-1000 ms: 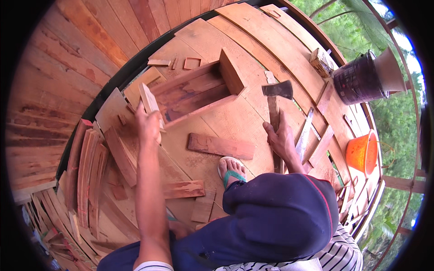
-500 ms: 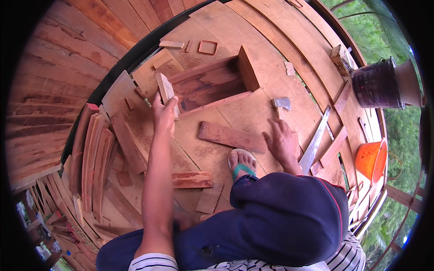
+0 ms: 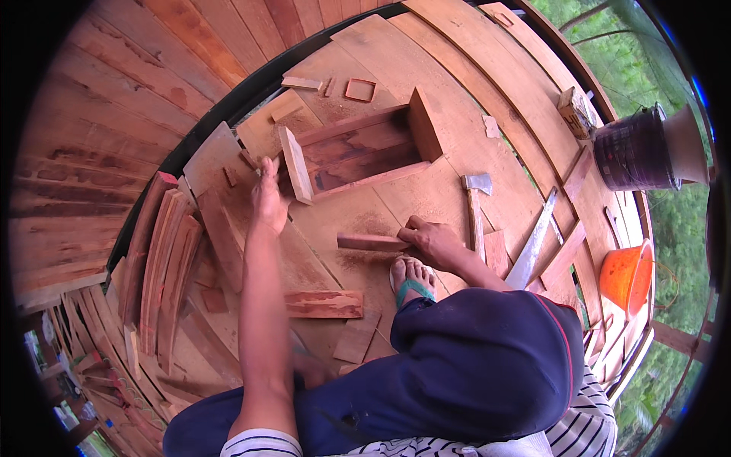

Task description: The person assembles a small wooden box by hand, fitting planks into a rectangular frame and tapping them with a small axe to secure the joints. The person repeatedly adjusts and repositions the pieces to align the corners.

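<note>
My right hand (image 3: 435, 242) is closed on the near end of a short reddish wooden board (image 3: 369, 242), which is tipped up on its long edge beside my sandalled foot (image 3: 413, 279). A wooden box frame (image 3: 365, 148) with dark planks inside lies beyond it. At the frame's left end stands a pale end board (image 3: 295, 164). Just left of that board, my left hand (image 3: 269, 199) is open with its fingers stretched out, holding nothing. A hatchet (image 3: 476, 202) lies right of my right hand, and a handsaw (image 3: 533, 240) lies farther right.
Several curved boards (image 3: 164, 266) are stacked at the left. A loose reddish plank (image 3: 324, 305) lies near my legs. An orange bucket (image 3: 624, 274) and a dark bucket (image 3: 636, 148) stand at the right edge. Small offcuts and sawdust are scattered over the plank floor (image 3: 449, 68).
My left hand has let go of the pale end board, which now rests against the box frame. My right hand has moved left, gripped the flat-lying short board and turned it on edge.
</note>
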`<state>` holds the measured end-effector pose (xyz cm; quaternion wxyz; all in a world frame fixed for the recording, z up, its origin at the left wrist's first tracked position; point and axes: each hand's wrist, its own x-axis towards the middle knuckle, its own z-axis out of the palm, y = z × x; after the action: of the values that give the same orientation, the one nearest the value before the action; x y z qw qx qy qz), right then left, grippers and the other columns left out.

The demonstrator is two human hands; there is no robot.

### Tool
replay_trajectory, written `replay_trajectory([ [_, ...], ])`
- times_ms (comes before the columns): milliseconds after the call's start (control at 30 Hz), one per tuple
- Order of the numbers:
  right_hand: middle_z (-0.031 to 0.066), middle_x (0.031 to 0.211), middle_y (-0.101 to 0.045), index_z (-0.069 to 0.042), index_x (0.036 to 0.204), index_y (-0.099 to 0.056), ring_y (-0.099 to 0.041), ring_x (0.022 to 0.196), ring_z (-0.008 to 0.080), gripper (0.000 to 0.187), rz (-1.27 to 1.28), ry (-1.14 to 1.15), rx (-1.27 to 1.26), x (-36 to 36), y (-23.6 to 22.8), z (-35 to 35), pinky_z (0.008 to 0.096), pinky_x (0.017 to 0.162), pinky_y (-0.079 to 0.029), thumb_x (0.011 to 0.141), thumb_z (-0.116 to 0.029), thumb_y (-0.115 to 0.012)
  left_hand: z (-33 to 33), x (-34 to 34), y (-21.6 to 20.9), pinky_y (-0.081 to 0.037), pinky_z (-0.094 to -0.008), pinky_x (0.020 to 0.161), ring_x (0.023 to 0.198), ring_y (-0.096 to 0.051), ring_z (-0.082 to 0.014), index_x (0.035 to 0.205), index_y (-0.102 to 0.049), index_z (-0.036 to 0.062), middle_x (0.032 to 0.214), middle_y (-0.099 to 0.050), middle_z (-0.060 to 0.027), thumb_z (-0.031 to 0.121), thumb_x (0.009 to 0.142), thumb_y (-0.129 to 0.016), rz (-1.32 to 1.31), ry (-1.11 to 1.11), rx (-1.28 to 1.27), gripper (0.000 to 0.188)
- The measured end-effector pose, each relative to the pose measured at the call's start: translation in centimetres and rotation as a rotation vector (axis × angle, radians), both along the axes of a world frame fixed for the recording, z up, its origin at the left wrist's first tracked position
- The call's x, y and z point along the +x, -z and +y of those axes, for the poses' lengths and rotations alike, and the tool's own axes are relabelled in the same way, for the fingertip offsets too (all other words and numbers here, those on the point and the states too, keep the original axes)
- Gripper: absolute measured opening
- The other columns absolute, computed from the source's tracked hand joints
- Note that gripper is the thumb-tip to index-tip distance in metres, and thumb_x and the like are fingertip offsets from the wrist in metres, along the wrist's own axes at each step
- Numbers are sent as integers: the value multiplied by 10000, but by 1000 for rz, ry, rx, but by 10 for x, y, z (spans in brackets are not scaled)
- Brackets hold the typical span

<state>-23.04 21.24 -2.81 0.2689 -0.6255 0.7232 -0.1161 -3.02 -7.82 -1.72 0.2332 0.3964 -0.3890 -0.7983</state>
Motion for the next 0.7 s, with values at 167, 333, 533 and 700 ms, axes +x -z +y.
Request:
replay_trajectory([
  [167,9,858,-628,-184,996,-606,-648,899,231,168,306,-118,-250,-27,-87,-40,400,709,-540,912,-304,-688,2,0,-32,-111,-506,1256,1578,-160,-293,1608,-309,102,1683,-257,-106,733,994,-370,-206,187,-464,882],
  [333,4,975,-708,-199,1151,-647,-677,996,256,261,359,-176,-333,-54,-110,-107,408,797,-570,906,-266,-703,-2,4,-40,-159,-435,1263,1574,-181,-310,1395,-610,48,1543,-516,-121,603,1078,-301,-140,310,-946,710],
  [533,17,1085,-738,-239,1300,-641,-693,1050,269,407,396,-203,-280,-55,-94,-125,428,807,-562,901,-258,-719,-6,-10,-51,-108,-452,1278,1580,-153,-240,1364,-647,50,1402,-644,-123,661,1058,-192,-349,548,-1146,821],
  [700,50,979,-711,-211,1268,-653,-665,975,287,369,347,-190,-322,-53,-87,-124,447,785,-540,910,-272,-718,-7,-16,-45,-199,-486,1258,1563,-209,-281,1305,-674,8,1409,-634,-139,697,1032,-214,-352,629,-1127,872],
])
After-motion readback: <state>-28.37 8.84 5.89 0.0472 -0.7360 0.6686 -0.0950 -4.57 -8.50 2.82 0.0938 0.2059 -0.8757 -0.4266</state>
